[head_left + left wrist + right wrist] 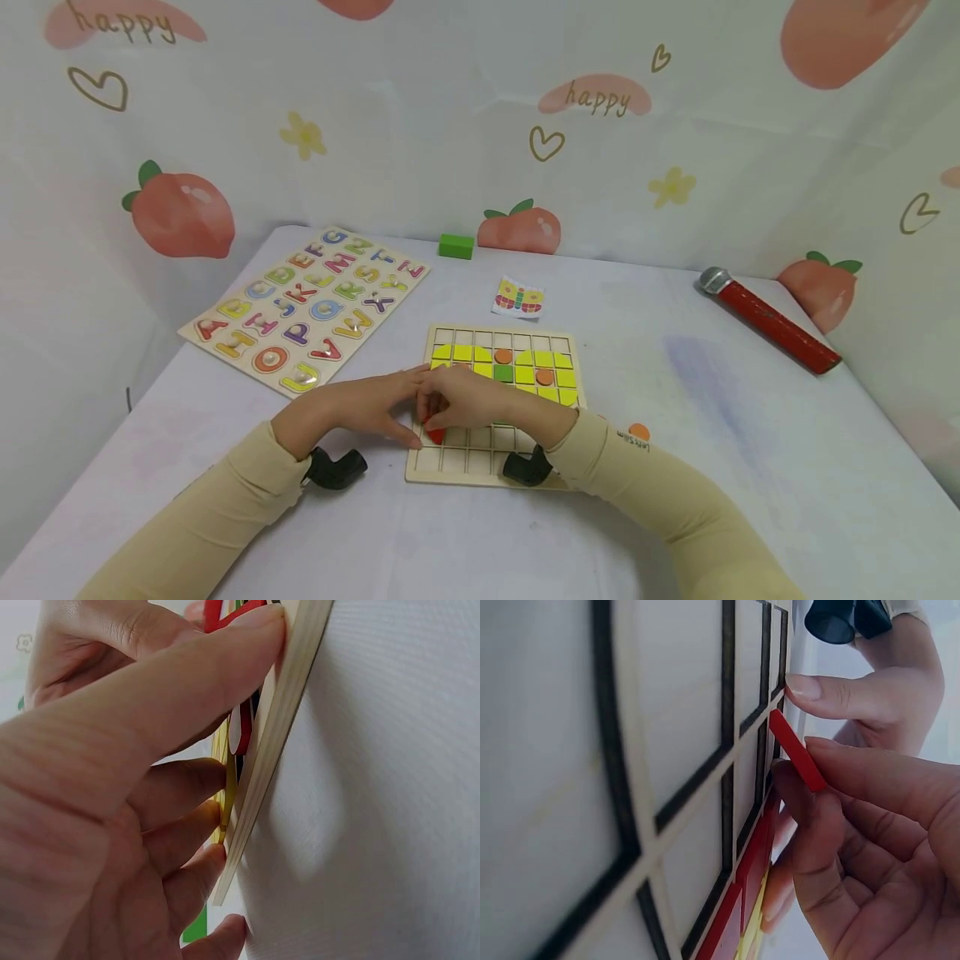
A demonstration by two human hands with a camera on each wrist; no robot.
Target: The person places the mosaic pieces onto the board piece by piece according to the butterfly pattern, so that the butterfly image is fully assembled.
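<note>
A wooden grid board (491, 478) lies on the table under both hands. Yellow tiles (525, 375), orange discs (544, 377) and a green tile (503, 372) fill part of its upper rows. My right hand (468, 396) pinches a red tile (798, 751) between thumb and fingers, tilted with one end at the grid near the board's left side. Beside it, my left hand (367, 404) rests at that edge, thumb and fingers extended and touching the board. Red pieces (754, 851) sit in the grid close to the right fingers. The hands hide part of the board's left side.
A wooden alphabet board (341, 332) lies at the back left. Behind the grid are a butterfly picture card (519, 298) and a green block (456, 247). A red microphone (772, 321) lies at right. One orange disc (639, 432) sits beside the right sleeve.
</note>
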